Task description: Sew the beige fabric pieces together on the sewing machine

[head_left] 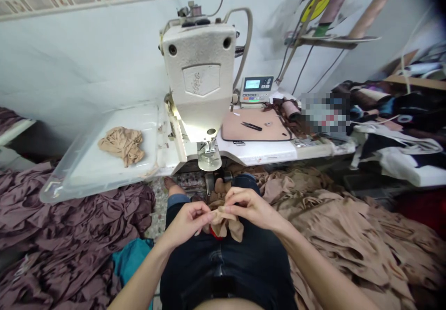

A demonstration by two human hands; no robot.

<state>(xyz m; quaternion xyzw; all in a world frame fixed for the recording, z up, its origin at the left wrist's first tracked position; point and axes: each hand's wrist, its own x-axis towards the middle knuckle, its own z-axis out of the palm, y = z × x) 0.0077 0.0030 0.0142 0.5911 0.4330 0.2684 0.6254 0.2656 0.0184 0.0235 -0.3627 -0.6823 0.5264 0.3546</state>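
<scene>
Over my lap, a small piece of tan fabric (226, 224) is stretched between my two hands. My left hand (190, 219) pinches its left edge between thumb and fingers. On the other side, my right hand (249, 205) pinches the upper edge, and the cloth hangs in folds below. A bit of red shows under the fabric near my left fingertips; what it belongs to is hidden. Just beyond my hands stands a white sewing machine (200, 68), its lamp lit and its presser foot (209, 148) above the rounded plate.
A crumpled tan garment (123, 145) lies on the clear plastic tray (69, 180) at left. Black thread snips (251, 126) rest on a pink mat (233, 131). Heaps of purple fabric (114, 208) and tan fabric (351, 235) flank my legs. Thread cones (371, 13) stand upper right.
</scene>
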